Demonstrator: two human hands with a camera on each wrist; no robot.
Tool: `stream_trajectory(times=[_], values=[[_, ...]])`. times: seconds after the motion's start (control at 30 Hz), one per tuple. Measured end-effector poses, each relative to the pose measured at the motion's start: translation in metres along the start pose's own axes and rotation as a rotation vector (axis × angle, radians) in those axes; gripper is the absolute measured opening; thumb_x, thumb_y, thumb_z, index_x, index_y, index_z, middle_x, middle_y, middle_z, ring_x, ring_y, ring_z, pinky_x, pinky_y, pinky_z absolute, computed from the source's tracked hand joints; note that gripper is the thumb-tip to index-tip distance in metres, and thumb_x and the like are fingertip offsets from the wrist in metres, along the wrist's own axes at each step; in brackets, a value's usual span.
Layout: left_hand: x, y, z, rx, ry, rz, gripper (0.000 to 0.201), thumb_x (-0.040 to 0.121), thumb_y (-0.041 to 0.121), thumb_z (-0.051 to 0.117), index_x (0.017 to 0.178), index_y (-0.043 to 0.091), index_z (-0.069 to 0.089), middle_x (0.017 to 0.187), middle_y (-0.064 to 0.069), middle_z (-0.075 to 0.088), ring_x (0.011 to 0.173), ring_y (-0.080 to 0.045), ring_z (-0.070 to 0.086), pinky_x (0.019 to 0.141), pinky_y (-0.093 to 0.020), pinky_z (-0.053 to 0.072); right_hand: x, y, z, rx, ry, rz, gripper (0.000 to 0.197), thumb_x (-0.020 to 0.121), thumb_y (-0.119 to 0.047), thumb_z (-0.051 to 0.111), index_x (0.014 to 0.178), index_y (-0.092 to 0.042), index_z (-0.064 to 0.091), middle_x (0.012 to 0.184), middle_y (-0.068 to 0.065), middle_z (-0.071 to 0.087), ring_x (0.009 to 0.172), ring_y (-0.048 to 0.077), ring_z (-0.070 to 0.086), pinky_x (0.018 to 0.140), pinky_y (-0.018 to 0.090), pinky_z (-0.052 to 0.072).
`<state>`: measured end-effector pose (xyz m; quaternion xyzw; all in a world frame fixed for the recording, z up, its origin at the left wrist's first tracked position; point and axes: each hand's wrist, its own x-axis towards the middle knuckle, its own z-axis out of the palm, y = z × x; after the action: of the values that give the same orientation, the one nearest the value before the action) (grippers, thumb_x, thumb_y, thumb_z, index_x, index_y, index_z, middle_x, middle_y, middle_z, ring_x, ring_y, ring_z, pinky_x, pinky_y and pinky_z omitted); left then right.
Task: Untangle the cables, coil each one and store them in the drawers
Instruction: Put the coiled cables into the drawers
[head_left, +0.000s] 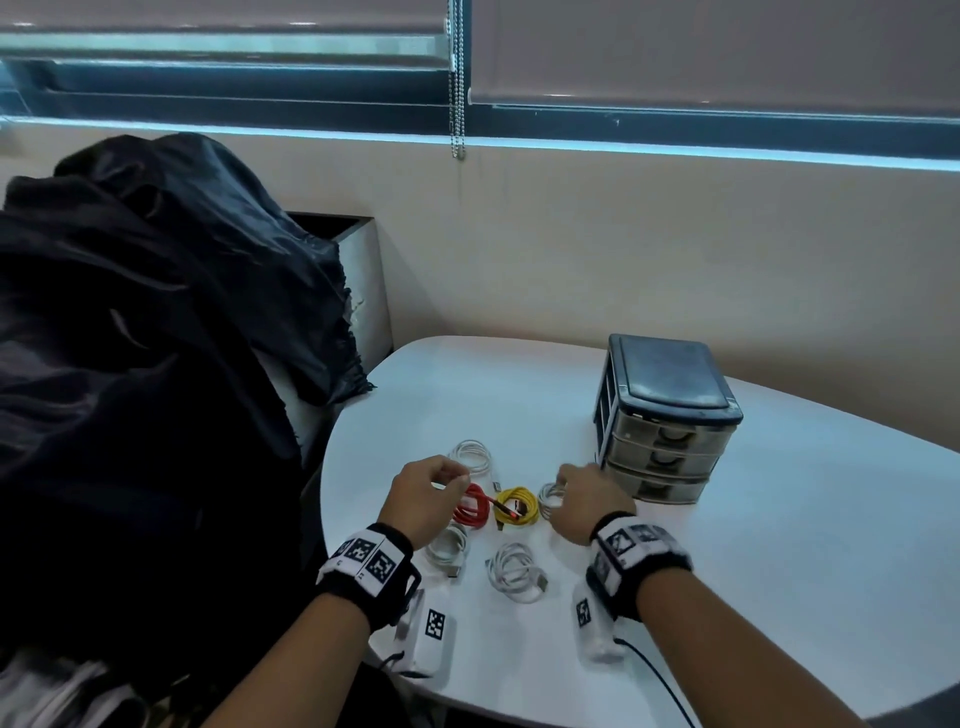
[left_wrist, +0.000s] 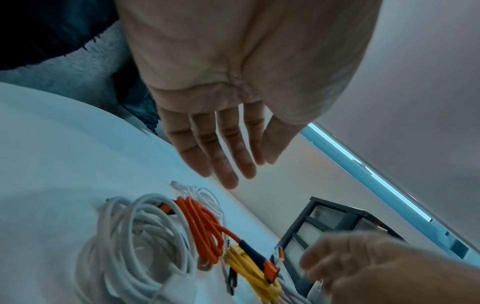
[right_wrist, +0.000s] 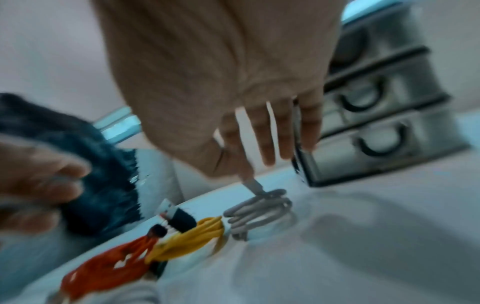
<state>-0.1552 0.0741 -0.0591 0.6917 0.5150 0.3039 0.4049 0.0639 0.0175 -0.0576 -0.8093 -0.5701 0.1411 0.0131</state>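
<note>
From the head view I see six coils laid out apart on the tabletop (head_left: 779, 545), presumably sorted for storing in the drawer unit (head_left: 667, 415). My left hand (head_left: 423, 496) hovers over the red cable (head_left: 470, 509).

Left wrist: that grip is spread, holding nothing. The red cable's plug end points toward the drawers.

Right wrist, blurred: my right hand (right_wrist: 233, 86) pinches the grey coil (right_wrist: 259, 211), lying flat beside the drawers.

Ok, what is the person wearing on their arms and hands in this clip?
Both forearms are bare, with no sleeves or gloves. Each wrist carries a black band faced with white panels of square black-and-white markers. Under each wrist hangs a white camera unit bearing one marker; a black cable runs back from the right unit.
</note>
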Motion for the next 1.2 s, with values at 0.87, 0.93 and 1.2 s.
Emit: stream_trajectory(times=[0.87, 0.93, 1.2], values=[[0.001, 0.119, 0.218, 0.896, -0.337, 0.396, 0.091, 0.087, 0.019, 0.054, 0.156, 0.025, -0.006, 0.103, -0.007, 0.066, 0.091, -0.029, 0.063, 0.074, -0.033, 0.049, -0.118, 0.181, -0.016, 0.136, 0.134, 0.098, 0.015, 0.089, -0.049, 0.060, 0.089, -0.035, 0.054, 0.107, -0.010, 0.058, 0.092, 0.013, 0.058, 0.075, 0.024, 0.041], [0.004, 0.118, 0.220, 0.882, -0.337, 0.355, 0.092, 0.086, 0.019, 0.055, 0.156, 0.024, -0.005, 0.104, -0.007, 0.066, 0.091, -0.029, 0.063, 0.074, -0.033, 0.049, -0.119, 0.181, -0.012, 0.169, 0.135, 0.089, 0.018, 0.088, -0.051, 0.061, 0.087, -0.037, 0.050, 0.106, -0.012, 0.057, 0.093, 0.012, 0.057, 0.075, 0.024, 0.039], [-0.010, 0.129, 0.206, 0.788, -0.340, 0.404, 0.060, 0.088, 0.023, 0.051, 0.143, 0.022, 0.028, 0.111, -0.006, 0.067, 0.096, -0.031, 0.064, 0.082, -0.037, 0.050, -0.102, 0.167, -0.047, 0.399, 0.382, 0.032, 0.018, 0.084, -0.047, 0.070, 0.083, -0.033, 0.058, 0.098, -0.012, 0.062, 0.085, 0.010, 0.063, 0.078, 0.031, 0.050]])
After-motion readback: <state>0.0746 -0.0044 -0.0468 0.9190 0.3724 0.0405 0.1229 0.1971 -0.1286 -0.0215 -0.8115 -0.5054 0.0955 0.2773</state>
